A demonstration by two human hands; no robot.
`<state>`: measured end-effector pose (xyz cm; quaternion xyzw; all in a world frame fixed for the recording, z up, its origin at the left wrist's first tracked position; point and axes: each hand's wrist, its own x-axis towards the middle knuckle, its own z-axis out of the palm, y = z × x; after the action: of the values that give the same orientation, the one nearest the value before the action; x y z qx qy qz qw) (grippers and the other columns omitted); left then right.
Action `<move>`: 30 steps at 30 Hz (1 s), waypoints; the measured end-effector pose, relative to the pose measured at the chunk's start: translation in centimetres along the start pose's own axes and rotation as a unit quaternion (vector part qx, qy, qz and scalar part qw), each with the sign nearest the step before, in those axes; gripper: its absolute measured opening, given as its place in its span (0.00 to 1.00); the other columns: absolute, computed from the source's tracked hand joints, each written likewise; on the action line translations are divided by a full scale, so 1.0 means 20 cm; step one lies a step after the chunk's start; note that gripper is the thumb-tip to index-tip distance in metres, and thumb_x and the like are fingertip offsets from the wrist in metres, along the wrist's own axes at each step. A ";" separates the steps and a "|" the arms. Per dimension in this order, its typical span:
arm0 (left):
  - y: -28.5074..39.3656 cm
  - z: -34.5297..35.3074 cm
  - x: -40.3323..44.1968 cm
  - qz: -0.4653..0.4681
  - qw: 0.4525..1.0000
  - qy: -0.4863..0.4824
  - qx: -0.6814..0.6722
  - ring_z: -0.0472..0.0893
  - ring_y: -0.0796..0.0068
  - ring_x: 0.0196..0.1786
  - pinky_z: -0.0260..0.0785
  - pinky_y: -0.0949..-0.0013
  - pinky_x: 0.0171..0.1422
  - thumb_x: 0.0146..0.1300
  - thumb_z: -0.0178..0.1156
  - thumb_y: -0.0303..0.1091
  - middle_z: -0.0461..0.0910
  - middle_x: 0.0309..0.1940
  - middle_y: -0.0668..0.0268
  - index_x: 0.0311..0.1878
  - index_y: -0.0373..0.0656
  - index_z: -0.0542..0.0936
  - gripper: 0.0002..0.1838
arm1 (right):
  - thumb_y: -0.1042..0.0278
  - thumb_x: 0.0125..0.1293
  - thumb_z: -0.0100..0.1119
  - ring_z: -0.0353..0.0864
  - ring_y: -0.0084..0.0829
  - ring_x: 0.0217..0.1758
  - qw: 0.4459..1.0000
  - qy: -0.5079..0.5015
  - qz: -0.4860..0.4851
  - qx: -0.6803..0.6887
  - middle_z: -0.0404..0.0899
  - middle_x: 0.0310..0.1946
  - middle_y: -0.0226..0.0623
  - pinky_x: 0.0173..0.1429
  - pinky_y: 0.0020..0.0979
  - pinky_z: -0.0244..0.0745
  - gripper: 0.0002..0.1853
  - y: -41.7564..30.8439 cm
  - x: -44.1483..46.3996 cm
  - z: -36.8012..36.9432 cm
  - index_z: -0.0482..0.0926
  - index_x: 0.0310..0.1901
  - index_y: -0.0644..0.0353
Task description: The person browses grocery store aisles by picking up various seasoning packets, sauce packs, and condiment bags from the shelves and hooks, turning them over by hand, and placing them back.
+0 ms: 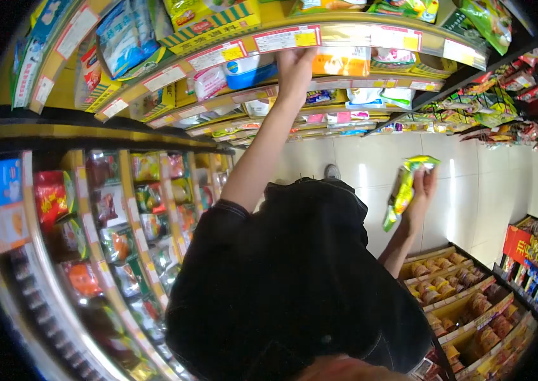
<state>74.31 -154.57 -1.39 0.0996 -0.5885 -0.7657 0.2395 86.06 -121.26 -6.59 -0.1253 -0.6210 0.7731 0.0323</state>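
Observation:
My left hand (295,75) reaches up into the shelf unit, its fingertips hidden behind the price rail (288,39). Beside it on that tier are a blue-and-white bag (250,71) and an orange-and-white packet (341,61). Whether those fingers grip anything does not show. Held out over the floor on the other side, my right hand (426,185) is closed around a yellow-and-green packet (401,196), which hangs lengthwise from the fingers.
Yellow shelves with bagged goods curve across the top, and another shelf rack (123,241) runs along the left. Compartment bins (450,305) of round packaged items stand at lower right. Hanging packets (497,105) line the upper right. Pale floor tiles (370,159) lie between.

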 end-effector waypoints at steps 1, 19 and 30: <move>-0.01 0.02 0.05 0.011 0.999 0.012 0.038 0.78 0.71 0.60 0.69 0.64 0.66 0.73 0.63 0.30 0.80 0.59 0.60 0.63 0.36 0.76 0.18 | 0.67 0.81 0.55 0.76 0.18 0.44 1.000 -0.023 0.002 -0.002 0.80 0.47 0.30 0.48 0.24 0.73 0.14 -0.01 -0.03 0.07 0.74 0.62 0.61; -0.17 0.12 0.05 0.253 0.783 0.142 0.550 0.68 0.33 0.67 0.58 0.37 0.75 0.63 0.58 0.25 0.73 0.60 0.36 0.58 0.26 0.78 0.21 | 0.63 0.82 0.53 0.72 0.18 0.43 0.989 -0.112 -0.032 -0.091 0.75 0.44 0.28 0.45 0.23 0.70 0.13 0.04 -0.02 0.12 0.72 0.60 0.60; 0.29 -0.22 -0.88 0.053 0.957 -0.129 0.253 0.85 0.54 0.52 0.77 0.57 0.59 0.72 0.63 0.37 0.80 0.57 0.47 0.69 0.39 0.68 0.27 | 0.60 0.82 0.55 0.71 0.18 0.39 0.967 -0.138 -0.093 -0.195 0.75 0.38 0.31 0.41 0.24 0.70 0.15 -0.17 -0.13 0.56 0.71 0.57 0.63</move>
<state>92.94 -150.88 0.51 0.0256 -0.7931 -0.5846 0.1687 85.48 -131.68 -0.64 0.0367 -0.7672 0.6403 -0.0069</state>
